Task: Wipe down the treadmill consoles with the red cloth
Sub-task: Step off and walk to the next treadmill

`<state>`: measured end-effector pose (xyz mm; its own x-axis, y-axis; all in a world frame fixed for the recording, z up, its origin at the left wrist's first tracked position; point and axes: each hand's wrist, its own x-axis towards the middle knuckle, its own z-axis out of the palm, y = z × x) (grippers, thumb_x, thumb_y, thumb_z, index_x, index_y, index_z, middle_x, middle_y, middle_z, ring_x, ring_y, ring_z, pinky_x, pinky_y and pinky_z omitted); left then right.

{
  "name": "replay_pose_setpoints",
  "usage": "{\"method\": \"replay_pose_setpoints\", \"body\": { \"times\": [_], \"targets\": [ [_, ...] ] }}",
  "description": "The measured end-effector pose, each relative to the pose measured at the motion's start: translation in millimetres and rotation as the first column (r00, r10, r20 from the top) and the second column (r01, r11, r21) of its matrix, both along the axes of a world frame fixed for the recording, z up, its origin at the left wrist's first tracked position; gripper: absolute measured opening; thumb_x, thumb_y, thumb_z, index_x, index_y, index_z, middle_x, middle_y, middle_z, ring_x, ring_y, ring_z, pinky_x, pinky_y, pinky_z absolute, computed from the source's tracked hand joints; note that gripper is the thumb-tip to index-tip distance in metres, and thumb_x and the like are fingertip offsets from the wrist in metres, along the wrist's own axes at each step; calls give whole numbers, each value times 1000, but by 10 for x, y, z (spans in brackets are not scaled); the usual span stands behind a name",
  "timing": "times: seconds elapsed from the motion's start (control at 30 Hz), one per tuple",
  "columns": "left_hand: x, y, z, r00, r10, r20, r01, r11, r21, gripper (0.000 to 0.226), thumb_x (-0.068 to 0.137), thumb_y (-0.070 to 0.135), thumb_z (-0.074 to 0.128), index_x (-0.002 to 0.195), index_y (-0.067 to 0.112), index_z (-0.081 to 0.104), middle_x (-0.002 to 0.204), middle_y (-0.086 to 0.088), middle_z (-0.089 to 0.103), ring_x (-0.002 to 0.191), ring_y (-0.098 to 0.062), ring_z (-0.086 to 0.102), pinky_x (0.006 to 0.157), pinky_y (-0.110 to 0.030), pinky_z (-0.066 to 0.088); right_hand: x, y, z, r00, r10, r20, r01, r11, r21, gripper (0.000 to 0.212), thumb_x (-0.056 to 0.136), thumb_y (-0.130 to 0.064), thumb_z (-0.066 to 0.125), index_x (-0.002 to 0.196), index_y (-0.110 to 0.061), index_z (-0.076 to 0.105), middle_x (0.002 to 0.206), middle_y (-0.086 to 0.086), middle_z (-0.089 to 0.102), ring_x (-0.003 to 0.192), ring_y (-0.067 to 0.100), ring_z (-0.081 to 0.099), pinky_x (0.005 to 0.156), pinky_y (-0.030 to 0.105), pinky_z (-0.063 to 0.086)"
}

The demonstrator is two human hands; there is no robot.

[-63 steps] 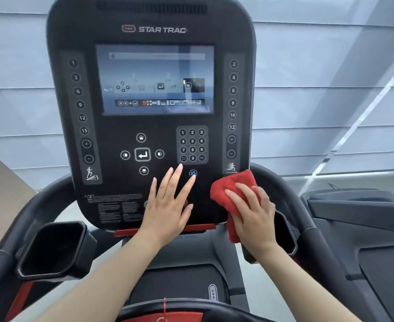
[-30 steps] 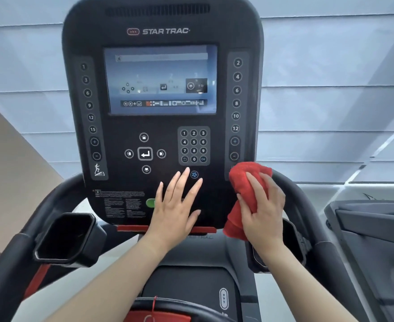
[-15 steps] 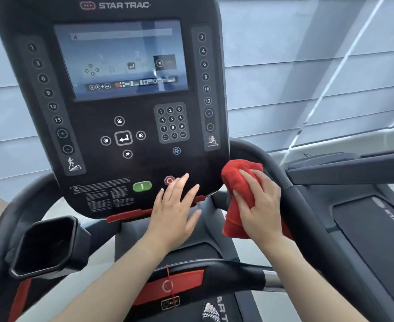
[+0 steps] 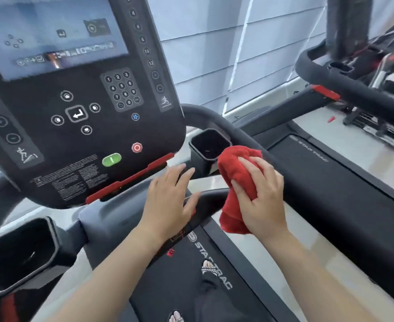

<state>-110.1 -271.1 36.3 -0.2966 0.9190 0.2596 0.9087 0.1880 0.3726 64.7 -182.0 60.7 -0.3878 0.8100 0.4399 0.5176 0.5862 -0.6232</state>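
The black treadmill console (image 4: 82,140) fills the upper left, with a lit screen, a keypad, a green button and a red stop button. My right hand (image 4: 262,196) grips the bunched red cloth (image 4: 237,180) below and to the right of the console, off its face, next to the right cup holder (image 4: 208,145). My left hand (image 4: 170,203) hovers flat with its fingers spread, just under the console's red lower edge and above the front handlebar.
A curved black side rail (image 4: 291,182) runs right of the cloth. The left cup holder (image 4: 21,254) sits at lower left. A second treadmill's rail (image 4: 354,91) and deck stand at right. The belt and my feet are below. Pale window blinds lie behind.
Both hands have come down off the console face. The red cloth moved from the console's lower right corner down beside the cup holder. The view swung right and down, bringing the neighbouring treadmill in.
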Motion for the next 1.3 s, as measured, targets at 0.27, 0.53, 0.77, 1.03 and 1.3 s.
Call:
{"method": "replay_pose_setpoints", "body": {
  "times": [0.27, 0.53, 0.77, 1.03, 1.3],
  "targets": [
    [599, -58, 11, 944, -330, 21, 328, 942, 67, 48, 85, 37, 45, 125, 12, 53, 130, -6, 51, 120, -26, 47, 96, -42, 42, 727, -587, -257, 973, -212, 95, 220, 973, -75, 39, 86, -32, 56, 125, -29, 54, 131, -7, 48, 117, 21, 38, 102, 17, 18],
    [1142, -90, -181, 857, -515, 15, 515, 853, -87, 46, 89, 41, 41, 130, 20, 45, 137, -3, 46, 127, -24, 41, 98, -44, 41, 1393, -999, -458, 887, -435, 154, 457, 876, -157, 44, 88, -41, 50, 129, -26, 53, 134, 1, 48, 119, 25, 39, 100, 33, 30],
    [1960, -42, -229, 738, -674, 24, 669, 728, -151, 49, 87, 42, 37, 128, 17, 48, 134, -4, 49, 123, -26, 44, 92, -45, 44, 2157, -1340, -595, 797, -581, 163, 603, 778, -178, 44, 90, -45, 51, 129, -25, 53, 135, 1, 48, 121, 24, 38, 101, 36, 31],
    [3498, -137, -156, 557, -831, 10, 822, 550, -149, 48, 88, 42, 37, 128, 18, 48, 134, -3, 50, 122, -26, 45, 93, -43, 43, 3461, -1838, -575, 667, -730, 146, 745, 652, -143, 46, 89, -45, 43, 130, -27, 51, 135, -2, 45, 121, 21, 37, 101, 31, 30],
    [5156, -497, -221, 379, -925, 16, 911, 370, -185, 49, 88, 43, 36, 129, 19, 47, 133, 0, 50, 121, -23, 45, 94, -40, 40, 4961, -2538, -679, 495, -857, 142, 868, 480, -130, 43, 89, -42, 45, 130, -29, 50, 135, -5, 45, 121, 22, 38, 102, 31, 32]
  ]
}}
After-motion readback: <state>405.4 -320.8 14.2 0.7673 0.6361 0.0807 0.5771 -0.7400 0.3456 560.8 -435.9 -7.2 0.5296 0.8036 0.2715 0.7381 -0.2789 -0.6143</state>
